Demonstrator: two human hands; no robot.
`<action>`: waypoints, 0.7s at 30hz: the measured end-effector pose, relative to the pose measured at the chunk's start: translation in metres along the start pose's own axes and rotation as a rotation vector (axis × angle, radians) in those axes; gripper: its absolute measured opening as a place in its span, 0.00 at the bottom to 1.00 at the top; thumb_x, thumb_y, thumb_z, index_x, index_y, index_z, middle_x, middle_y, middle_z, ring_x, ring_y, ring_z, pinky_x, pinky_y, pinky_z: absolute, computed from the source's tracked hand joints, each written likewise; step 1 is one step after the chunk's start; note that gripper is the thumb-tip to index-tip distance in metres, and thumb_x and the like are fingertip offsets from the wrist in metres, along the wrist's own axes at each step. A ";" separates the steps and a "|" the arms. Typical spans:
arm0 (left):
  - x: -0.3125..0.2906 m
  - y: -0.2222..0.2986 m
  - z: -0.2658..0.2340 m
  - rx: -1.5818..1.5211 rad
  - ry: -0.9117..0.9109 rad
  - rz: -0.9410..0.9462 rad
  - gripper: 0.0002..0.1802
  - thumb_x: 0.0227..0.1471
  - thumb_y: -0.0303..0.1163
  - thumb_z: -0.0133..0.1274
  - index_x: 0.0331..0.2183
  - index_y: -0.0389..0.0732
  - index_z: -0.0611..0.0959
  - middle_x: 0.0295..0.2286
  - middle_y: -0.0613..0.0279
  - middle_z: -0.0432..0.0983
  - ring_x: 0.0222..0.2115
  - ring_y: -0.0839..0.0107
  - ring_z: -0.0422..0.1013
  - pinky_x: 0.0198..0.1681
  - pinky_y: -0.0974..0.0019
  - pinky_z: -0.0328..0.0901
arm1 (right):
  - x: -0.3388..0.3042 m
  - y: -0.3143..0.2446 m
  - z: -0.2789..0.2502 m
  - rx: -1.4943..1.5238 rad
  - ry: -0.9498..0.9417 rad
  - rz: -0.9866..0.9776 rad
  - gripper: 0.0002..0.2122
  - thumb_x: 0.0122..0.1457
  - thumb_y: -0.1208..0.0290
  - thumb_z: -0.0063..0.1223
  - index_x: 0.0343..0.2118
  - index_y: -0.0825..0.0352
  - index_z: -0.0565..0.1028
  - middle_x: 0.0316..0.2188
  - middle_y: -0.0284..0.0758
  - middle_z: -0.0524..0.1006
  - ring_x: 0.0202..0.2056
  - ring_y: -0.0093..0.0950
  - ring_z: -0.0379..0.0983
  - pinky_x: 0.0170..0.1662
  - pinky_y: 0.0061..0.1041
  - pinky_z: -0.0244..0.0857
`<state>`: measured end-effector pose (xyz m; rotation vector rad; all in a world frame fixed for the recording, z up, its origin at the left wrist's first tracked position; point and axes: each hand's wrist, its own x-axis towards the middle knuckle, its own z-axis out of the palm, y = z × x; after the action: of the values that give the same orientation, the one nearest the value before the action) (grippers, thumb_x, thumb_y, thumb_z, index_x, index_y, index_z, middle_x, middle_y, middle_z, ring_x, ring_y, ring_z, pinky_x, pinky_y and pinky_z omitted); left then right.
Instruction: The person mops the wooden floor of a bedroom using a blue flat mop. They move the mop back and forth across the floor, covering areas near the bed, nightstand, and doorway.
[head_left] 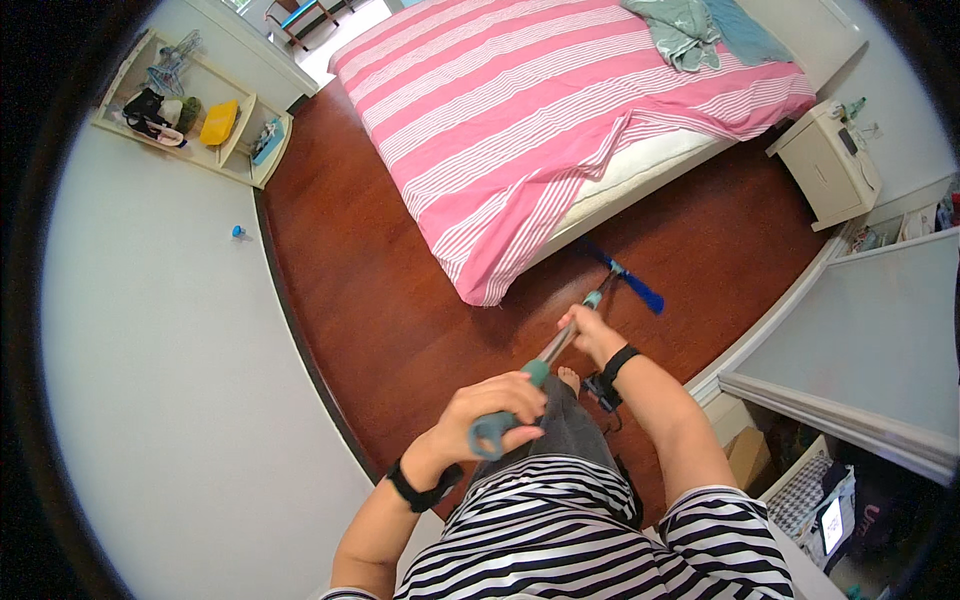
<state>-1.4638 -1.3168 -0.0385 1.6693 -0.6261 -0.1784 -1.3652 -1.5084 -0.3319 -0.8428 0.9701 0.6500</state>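
Observation:
A broom (556,346) with a metal shaft, a grey-green grip and a blue bristle head (640,287) slants away from my body toward the bed. Near the top end, my left hand (492,408) is wrapped round the grip, with the hanging loop showing below the fingers. Farther down, my right hand (588,328) closes round the shaft. The bristles are at the floor beside the bed, and part of the head is in the shadow along its lower edge.
A bed (520,100) with a pink striped sheet fills the far middle. At the right stand a cream nightstand (828,165) and a sliding-door cabinet (860,330). A corner shelf (235,165) with odds and ends is at the far left, by a pale wall (180,330). Reddish-brown floor (350,220) lies between.

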 end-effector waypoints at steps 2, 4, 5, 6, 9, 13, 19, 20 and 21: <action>0.023 -0.018 0.016 0.009 -0.010 0.012 0.09 0.43 0.24 0.65 0.27 0.39 0.80 0.29 0.60 0.79 0.35 0.63 0.76 0.53 0.54 0.65 | 0.014 -0.028 -0.007 0.100 0.043 -0.005 0.02 0.56 0.79 0.43 0.29 0.72 0.66 0.24 0.38 0.70 0.25 0.31 0.72 0.32 0.30 0.76; 0.036 -0.032 0.028 0.021 0.034 -0.014 0.08 0.44 0.23 0.63 0.28 0.39 0.80 0.28 0.59 0.78 0.34 0.63 0.76 0.52 0.55 0.65 | 0.028 -0.047 -0.009 0.210 0.033 -0.006 0.03 0.57 0.79 0.43 0.28 0.72 0.67 0.24 0.38 0.71 0.25 0.29 0.72 0.34 0.26 0.77; 0.041 -0.037 0.032 0.020 0.066 -0.022 0.07 0.45 0.23 0.63 0.28 0.39 0.79 0.28 0.59 0.78 0.34 0.63 0.76 0.52 0.55 0.65 | 0.035 -0.053 -0.005 0.257 0.038 -0.013 0.04 0.59 0.79 0.43 0.28 0.72 0.67 0.25 0.38 0.71 0.26 0.28 0.73 0.33 0.24 0.77; 0.042 -0.040 0.033 0.019 0.101 -0.030 0.07 0.45 0.23 0.63 0.28 0.39 0.79 0.28 0.59 0.78 0.34 0.64 0.76 0.52 0.56 0.65 | 0.041 -0.055 -0.002 0.254 0.028 -0.036 0.05 0.60 0.77 0.44 0.29 0.72 0.67 0.26 0.38 0.71 0.27 0.28 0.73 0.33 0.24 0.77; 0.030 -0.041 0.025 0.111 0.248 -0.064 0.06 0.46 0.20 0.59 0.31 0.37 0.83 0.27 0.57 0.79 0.32 0.63 0.77 0.50 0.56 0.67 | 0.057 -0.045 0.020 0.142 -0.010 0.054 0.03 0.60 0.78 0.44 0.33 0.72 0.66 0.26 0.37 0.71 0.26 0.27 0.72 0.33 0.24 0.77; -0.004 -0.029 0.013 0.202 0.393 -0.131 0.08 0.46 0.18 0.56 0.32 0.35 0.84 0.26 0.56 0.80 0.29 0.62 0.78 0.48 0.56 0.69 | 0.059 -0.004 0.052 -0.001 -0.045 0.160 0.02 0.60 0.78 0.44 0.33 0.70 0.64 0.23 0.35 0.68 0.23 0.27 0.67 0.26 0.28 0.72; -0.049 0.008 0.021 0.266 0.581 -0.278 0.07 0.44 0.16 0.56 0.30 0.33 0.84 0.25 0.53 0.79 0.30 0.62 0.78 0.47 0.55 0.69 | 0.033 0.056 0.081 -0.302 -0.053 0.242 0.06 0.59 0.77 0.41 0.38 0.71 0.66 0.23 0.36 0.71 0.22 0.29 0.70 0.27 0.30 0.72; -0.055 0.015 0.022 0.264 0.609 -0.298 0.07 0.44 0.16 0.56 0.30 0.33 0.84 0.25 0.53 0.79 0.30 0.62 0.78 0.47 0.55 0.69 | 0.027 0.065 0.085 -0.337 -0.020 0.263 0.08 0.59 0.78 0.41 0.40 0.71 0.66 0.23 0.36 0.71 0.23 0.29 0.71 0.28 0.30 0.72; -0.061 0.021 0.022 0.267 0.634 -0.319 0.07 0.44 0.16 0.56 0.30 0.33 0.84 0.25 0.54 0.79 0.30 0.62 0.77 0.48 0.55 0.69 | 0.020 0.073 0.089 -0.371 -0.051 0.265 0.10 0.59 0.78 0.40 0.43 0.72 0.65 0.23 0.36 0.71 0.22 0.29 0.71 0.28 0.30 0.73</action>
<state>-1.5313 -1.3069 -0.0368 1.9435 0.1021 0.2152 -1.3755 -1.3926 -0.3461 -1.0247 0.9364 1.0978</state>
